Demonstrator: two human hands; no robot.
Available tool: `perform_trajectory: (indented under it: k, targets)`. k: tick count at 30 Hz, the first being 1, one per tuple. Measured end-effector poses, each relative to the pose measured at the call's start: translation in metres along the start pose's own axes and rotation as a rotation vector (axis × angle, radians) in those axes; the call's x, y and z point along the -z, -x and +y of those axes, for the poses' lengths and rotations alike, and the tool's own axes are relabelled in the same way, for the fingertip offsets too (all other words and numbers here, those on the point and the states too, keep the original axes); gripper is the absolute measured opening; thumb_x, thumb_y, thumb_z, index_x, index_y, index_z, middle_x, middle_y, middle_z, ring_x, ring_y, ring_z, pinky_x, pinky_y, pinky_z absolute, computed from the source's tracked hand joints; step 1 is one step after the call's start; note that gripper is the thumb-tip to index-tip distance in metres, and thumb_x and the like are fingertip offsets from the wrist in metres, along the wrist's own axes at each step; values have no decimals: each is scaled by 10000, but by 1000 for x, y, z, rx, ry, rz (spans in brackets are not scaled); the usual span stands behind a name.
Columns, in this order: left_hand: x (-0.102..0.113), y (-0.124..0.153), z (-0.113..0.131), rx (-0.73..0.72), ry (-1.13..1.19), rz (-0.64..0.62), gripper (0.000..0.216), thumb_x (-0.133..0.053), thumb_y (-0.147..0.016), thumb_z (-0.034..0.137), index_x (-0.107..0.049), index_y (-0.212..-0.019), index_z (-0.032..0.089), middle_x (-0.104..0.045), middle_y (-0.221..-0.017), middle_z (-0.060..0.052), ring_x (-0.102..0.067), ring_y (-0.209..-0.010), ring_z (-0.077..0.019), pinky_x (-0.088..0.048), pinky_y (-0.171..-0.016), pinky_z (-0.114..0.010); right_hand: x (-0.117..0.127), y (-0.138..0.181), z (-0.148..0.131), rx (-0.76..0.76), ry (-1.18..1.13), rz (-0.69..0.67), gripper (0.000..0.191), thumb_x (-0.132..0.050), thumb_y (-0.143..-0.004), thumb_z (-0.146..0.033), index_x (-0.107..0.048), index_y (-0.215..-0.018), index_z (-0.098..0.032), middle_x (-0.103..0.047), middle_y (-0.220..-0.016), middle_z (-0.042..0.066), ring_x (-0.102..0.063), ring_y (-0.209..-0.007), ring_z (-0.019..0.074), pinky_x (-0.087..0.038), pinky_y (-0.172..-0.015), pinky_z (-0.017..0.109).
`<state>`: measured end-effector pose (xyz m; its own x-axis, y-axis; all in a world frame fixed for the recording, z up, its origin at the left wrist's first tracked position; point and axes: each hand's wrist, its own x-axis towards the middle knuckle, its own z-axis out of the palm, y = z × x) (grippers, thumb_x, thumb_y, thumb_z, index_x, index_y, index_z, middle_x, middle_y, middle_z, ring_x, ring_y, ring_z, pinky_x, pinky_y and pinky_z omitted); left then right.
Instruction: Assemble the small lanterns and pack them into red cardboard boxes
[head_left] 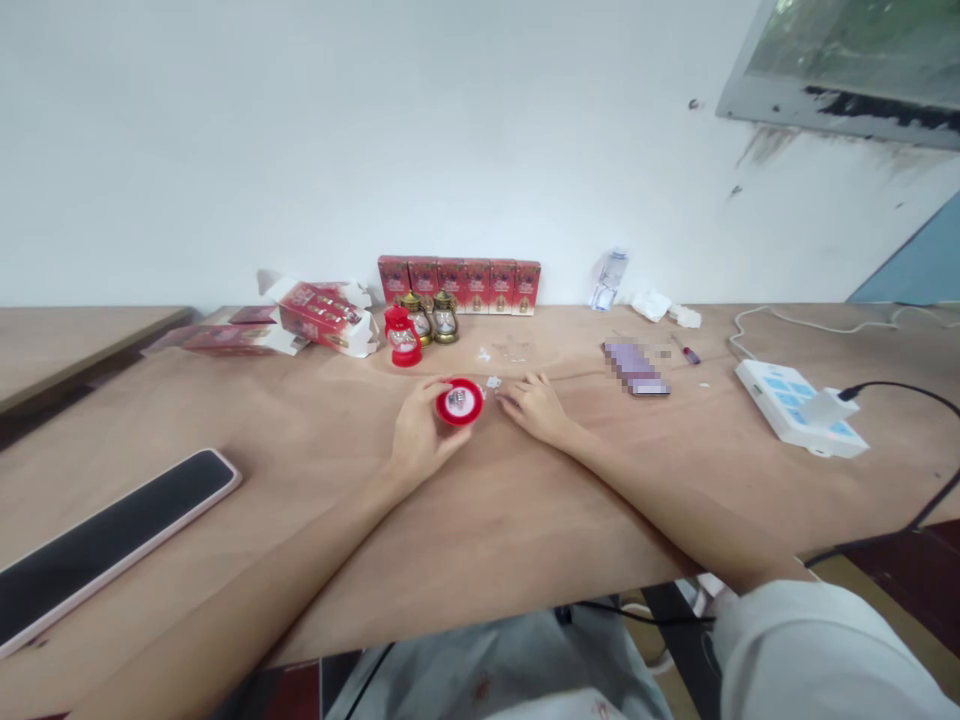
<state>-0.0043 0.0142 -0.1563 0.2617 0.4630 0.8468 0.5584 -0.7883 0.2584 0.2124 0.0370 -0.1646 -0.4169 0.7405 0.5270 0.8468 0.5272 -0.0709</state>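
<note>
My left hand [418, 432] is closed around a red lantern base [439, 411], its round red rim turned up towards me. Inside the rim is a pale disc with small silvery parts at its middle. My right hand [538, 408] lies on the table just right of it, fingers loosely apart. Beside those fingertips are small white scraps [493, 382]; whether the fingers touch one I cannot tell. Beyond my left hand stand a red toy lantern [403, 340] and two bronze-coloured lanterns [445, 318], all upright.
A row of red boxes [465, 285] stands against the wall. Opened red cartons [322, 315] lie at the left. Rightward are a clear bottle [609, 280], crumpled tissue [651, 304], a phone [636, 368], a small screwdriver [690, 354] and a white power strip [787, 405]. A long black-topped case [120, 535] lies front left.
</note>
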Motion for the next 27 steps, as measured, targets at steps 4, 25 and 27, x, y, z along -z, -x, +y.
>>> perform_trajectory:
  k: [4, 25, 27]
  targets:
    - [0, 0, 1, -7, 25, -16, 546, -690, -701, 224, -394, -1158, 188, -561, -1163, -117, -555, -1114, -247, -472, -933, -427, 5, 7, -4, 99, -97, 331, 190, -488, -896, -195, -676, -897, -168, -725, -848, 68, -608, -798, 188, -450, -725, 327]
    - [-2, 1, 7, -112, 48, -65, 523, -673, -735, 280, -404, -1175, 195, -557, -1172, -130, -558, -1091, -249, -491, -890, -426, 34, 12, -37, 611, -99, 645, 285, -540, -815, -76, -625, -1080, -137, -703, -936, 102, -663, -936, 171, -585, -795, 269]
    - [-2, 1, 7, -111, 38, -74, 519, -668, -740, 292, -403, -1177, 198, -554, -1172, -132, -558, -1092, -255, -491, -888, -434, 34, 11, -39, 612, -92, 670, 242, -576, -802, -76, -646, -1027, -135, -715, -907, 88, -670, -915, 166, -586, -792, 264]
